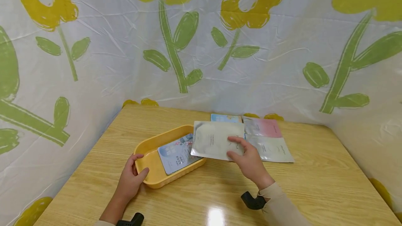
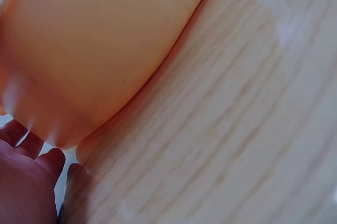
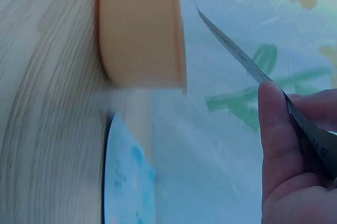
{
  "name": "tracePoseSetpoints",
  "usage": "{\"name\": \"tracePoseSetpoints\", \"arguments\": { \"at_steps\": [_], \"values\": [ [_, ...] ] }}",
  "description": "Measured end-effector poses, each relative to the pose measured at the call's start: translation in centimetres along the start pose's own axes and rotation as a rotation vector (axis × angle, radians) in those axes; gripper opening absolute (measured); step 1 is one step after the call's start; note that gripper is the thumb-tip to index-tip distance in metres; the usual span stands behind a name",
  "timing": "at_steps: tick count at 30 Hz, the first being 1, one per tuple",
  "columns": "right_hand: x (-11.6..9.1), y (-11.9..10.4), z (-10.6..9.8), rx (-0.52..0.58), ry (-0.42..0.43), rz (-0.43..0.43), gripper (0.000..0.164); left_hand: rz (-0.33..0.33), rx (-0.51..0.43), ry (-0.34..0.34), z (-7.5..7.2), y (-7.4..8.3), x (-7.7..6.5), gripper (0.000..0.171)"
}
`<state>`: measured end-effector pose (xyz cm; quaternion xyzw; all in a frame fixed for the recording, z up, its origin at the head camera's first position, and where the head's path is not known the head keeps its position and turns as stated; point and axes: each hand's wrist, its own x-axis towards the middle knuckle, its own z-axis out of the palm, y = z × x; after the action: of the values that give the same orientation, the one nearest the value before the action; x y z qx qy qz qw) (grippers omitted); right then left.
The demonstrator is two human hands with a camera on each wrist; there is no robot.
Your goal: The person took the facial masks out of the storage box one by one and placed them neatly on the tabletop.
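Hanging tilted above the right end of the tray, a flat, rectangular, silvery-white foil sachet with dark lettering [image 1: 216, 138] is gripped near its right edge by the right hand [image 1: 251, 163]. The sachet is pinched between the thumb and the fingers, and in the right wrist view it is seen almost edge-on, clear of the desk. In the head view, one end of a flat, blue-grey packet printed with flowers [image 1: 172, 156] is covered by it.

That packet is held inside a shallow, yellow plastic tray with rounded corners [image 1: 150, 165], flat against the tray's floor. The left end of the tray is grasped at the rim by the left hand [image 1: 132, 179], whose thumb and fingers are bent over the edge.

To the right of the tray, more flat packets are laid close together: a pink-and-silver packet [image 1: 263, 127], a pale silver packet with small print [image 1: 271, 148] just in front of it, and a light blue packet [image 1: 224, 118], partly hidden by the lifted sachet.

Everything is carried by a light, wood-grained desk [image 1: 317, 173], on which a bright reflection is seen near the front. A black, curved device [image 1: 253, 201] is worn at the right wrist, beside a beige sleeve [image 1: 284, 203]. The desk is backed by a white cloth printed with yellow flowers and green stems [image 1: 110, 27].
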<state>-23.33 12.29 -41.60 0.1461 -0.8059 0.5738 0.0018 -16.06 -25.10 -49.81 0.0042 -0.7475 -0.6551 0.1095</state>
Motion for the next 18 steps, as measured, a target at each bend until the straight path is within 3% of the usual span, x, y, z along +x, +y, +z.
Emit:
{"name": "tracePoseSetpoints", "arguments": {
  "at_steps": [11,18],
  "values": [
    [-1.4,2.6,-4.1,0.085,0.042,0.103,0.05,0.014,-0.031,-0.012,0.0,0.2,-0.1,0.048],
    [-2.3,4.1,-5.3,0.059,0.06,0.176,0.051,0.0,-0.026,-0.012,0.0,0.3,0.0,0.048]
  ]
}}
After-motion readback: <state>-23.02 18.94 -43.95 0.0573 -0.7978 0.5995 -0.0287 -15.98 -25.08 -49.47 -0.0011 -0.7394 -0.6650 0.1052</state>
